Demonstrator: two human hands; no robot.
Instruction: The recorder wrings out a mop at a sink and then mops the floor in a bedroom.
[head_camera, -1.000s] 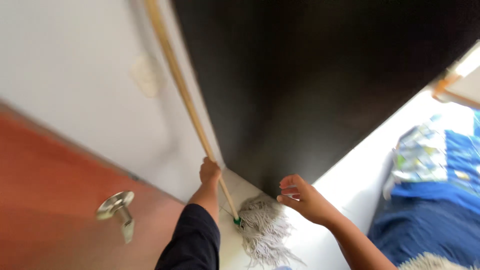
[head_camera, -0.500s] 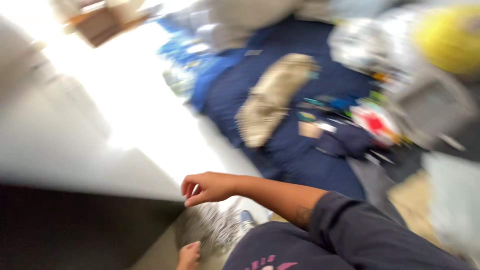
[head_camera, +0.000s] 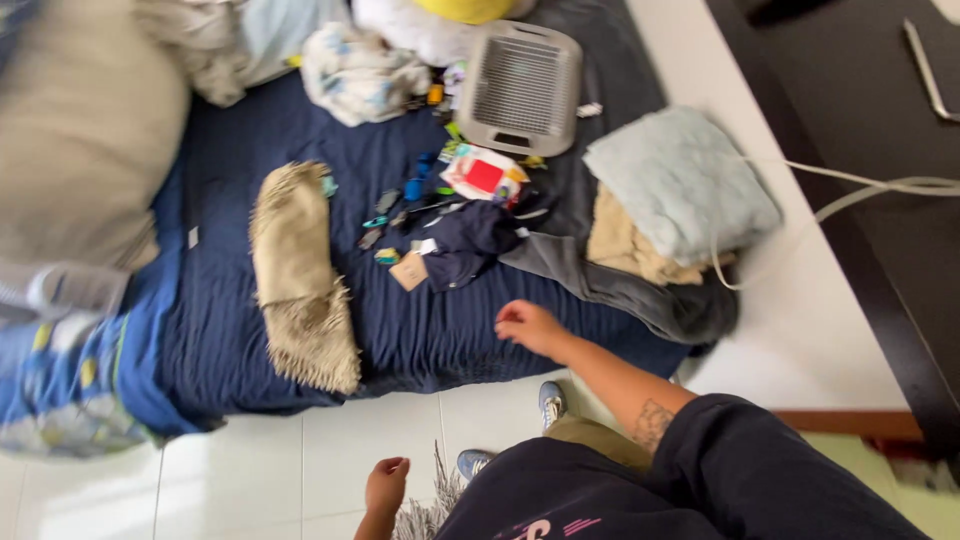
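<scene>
My right hand (head_camera: 530, 325) reaches out over the near edge of a navy blue bed cover (head_camera: 220, 300), fingers loosely curled and apart, holding nothing. Just beyond it lie a dark navy garment (head_camera: 470, 240), a small tan card (head_camera: 408, 271) and a red-and-white packet (head_camera: 483, 175). My left hand (head_camera: 385, 485) hangs low by my body in a loose fist, nothing showing in it. Grey mop strands (head_camera: 430, 512) lie on the floor right beside it; no mop handle is visible.
On the bed lie a tan fringed mat (head_camera: 300, 280), a grey slatted basket (head_camera: 520, 85), a folded pale blue towel (head_camera: 680, 180) over tan and grey cloth, and a beige pillow (head_camera: 80, 150). A white cord (head_camera: 880, 188) runs to dark furniture (head_camera: 860, 100). White tiles (head_camera: 300, 450) underfoot.
The view has swung from the door and dark wall round to the bed. My left hand no longer shows the mop handle it held. My right hand now reaches over the bed.
</scene>
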